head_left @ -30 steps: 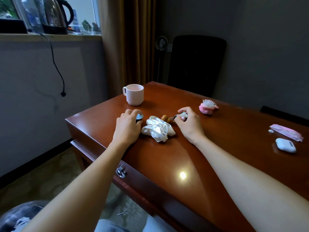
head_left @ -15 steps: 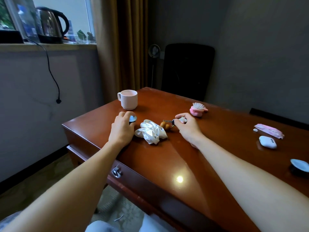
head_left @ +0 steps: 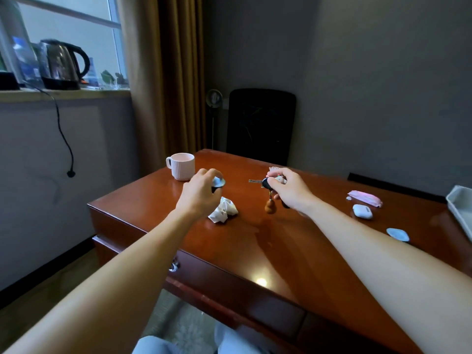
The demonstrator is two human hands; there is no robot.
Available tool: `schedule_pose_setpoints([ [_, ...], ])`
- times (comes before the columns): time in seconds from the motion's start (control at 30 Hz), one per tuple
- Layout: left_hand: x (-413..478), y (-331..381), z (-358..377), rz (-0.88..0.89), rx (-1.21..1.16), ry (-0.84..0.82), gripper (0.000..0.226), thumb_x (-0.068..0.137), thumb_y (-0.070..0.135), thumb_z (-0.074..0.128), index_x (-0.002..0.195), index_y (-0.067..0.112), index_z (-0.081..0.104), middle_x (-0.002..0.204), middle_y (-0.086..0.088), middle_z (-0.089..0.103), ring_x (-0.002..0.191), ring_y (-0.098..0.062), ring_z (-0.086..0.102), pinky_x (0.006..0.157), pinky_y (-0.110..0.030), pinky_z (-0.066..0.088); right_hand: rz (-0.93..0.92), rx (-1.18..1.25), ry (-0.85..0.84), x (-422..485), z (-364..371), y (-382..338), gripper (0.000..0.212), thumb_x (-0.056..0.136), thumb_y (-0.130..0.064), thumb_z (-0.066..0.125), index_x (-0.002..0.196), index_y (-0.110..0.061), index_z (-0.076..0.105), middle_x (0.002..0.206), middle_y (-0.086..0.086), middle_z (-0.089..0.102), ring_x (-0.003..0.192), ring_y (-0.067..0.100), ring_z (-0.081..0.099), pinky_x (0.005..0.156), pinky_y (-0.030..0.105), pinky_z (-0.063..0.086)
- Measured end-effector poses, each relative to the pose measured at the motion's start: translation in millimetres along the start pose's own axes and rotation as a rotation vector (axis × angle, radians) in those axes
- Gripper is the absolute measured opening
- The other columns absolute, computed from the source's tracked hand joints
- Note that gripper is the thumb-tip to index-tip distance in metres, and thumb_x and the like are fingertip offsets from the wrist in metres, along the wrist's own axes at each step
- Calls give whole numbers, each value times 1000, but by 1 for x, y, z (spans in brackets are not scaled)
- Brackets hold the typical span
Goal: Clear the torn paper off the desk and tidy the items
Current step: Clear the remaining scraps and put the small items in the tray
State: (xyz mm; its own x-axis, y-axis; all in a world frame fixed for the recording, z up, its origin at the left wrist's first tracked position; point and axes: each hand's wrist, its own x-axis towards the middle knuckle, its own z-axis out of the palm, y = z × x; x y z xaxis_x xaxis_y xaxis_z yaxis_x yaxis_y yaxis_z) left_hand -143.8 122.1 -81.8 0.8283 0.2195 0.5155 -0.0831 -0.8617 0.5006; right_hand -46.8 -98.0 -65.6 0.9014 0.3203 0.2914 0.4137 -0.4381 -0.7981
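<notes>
I am looking down from the head camera at a glossy reddish-brown tabletop [head_left: 255,241], with both bare forearms reaching forward over it.

The left hand [head_left: 201,192] is raised near the far left corner. Its grip is curled round a small round object [head_left: 220,182] with a dark underside and a pale shiny top. Only one edge shows past the fingers.

The right hand [head_left: 288,190] is lifted too, well apart from the left. Its grip pinches a bunch of keys [head_left: 264,183]: a metal blade points left, and a brown gourd charm [head_left: 270,206] hangs below on a short cord. I cannot tell whether the charm touches the wood.

A crumpled white wad [head_left: 224,210] lies on the tabletop between the two hands, just below and right of the left hand. I cannot tell whether it is paper or cloth. Neither hand touches it.

A pink ribbed mug [head_left: 182,166] stands upright near the far left corner, just beyond the left hand. Pale bristles of a brush [head_left: 274,169] peek out behind the right hand.

On the right side lie a pink packet [head_left: 365,198], a white earbud case [head_left: 362,211] just in front of it, and a pale blue round piece [head_left: 397,235] nearer to me. A grey tray [head_left: 459,208] is cut off by the right edge.

A black chair [head_left: 260,126] stands beyond the far side, and a kettle [head_left: 62,63] sits on the windowsill at upper left.
</notes>
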Motion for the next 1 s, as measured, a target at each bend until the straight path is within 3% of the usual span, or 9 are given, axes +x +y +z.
schedule_pose_setpoints([
  [0.13, -6, 24, -6, 72, -60, -71, 23, 91, 17, 63, 114, 22, 60, 112, -1, 59, 97, -22, 60, 87, -40, 53, 15, -60, 20, -22, -22, -24, 17, 99, -28, 53, 114, -23, 60, 106, 3, 66, 74, 15, 66, 65, 22, 54],
  [0.23, -9, 40, -11, 97, -94, -116, 23, 91, 15, 65, 113, 20, 60, 111, -3, 60, 96, -21, 58, 74, -20, 46, 28, -101, 51, -39, -43, -44, 16, 98, -27, 54, 112, -22, 62, 100, -1, 66, 72, 11, 64, 54, 13, 44],
  [0.3, -11, 53, -15, 119, -116, -143, 25, 91, 14, 66, 114, 18, 60, 113, -3, 61, 98, -18, 57, 69, -12, 39, 42, -119, 72, -49, -56, -53, 18, 98, -27, 55, 113, -22, 62, 99, -1, 67, 71, 11, 65, 54, 15, 44],
  [0.5, -8, 97, -17, 191, -140, -209, 19, 86, 16, 68, 98, 25, 56, 108, -4, 65, 93, -19, 60, 74, -27, 52, 42, -154, 108, -74, -92, -57, 17, 95, -29, 60, 112, -28, 64, 101, 1, 67, 78, 15, 69, 70, 26, 54],
  [0.73, 1, 145, 19, 249, -184, -226, 18, 83, 20, 68, 99, 21, 60, 105, -3, 64, 91, -21, 61, 80, -41, 56, 59, -157, 96, -80, -144, -33, 17, 91, -25, 65, 107, -29, 68, 98, -2, 69, 81, 16, 69, 76, 31, 55],
  [0.9, 20, 176, 56, 242, -120, -269, 16, 82, 26, 69, 89, 22, 55, 101, -2, 62, 94, -25, 57, 82, -45, 52, 100, -136, 114, -73, -181, -6, 17, 90, -23, 66, 106, -27, 69, 97, -1, 68, 84, 22, 70, 80, 38, 59],
  [1.0, 34, 200, 80, 246, -116, -257, 16, 85, 25, 69, 91, 18, 57, 99, 1, 60, 92, -21, 57, 70, -33, 49, 103, -146, 128, -67, -205, 14, 16, 88, -23, 67, 103, -28, 70, 97, -1, 69, 85, 19, 70, 81, 32, 58],
])
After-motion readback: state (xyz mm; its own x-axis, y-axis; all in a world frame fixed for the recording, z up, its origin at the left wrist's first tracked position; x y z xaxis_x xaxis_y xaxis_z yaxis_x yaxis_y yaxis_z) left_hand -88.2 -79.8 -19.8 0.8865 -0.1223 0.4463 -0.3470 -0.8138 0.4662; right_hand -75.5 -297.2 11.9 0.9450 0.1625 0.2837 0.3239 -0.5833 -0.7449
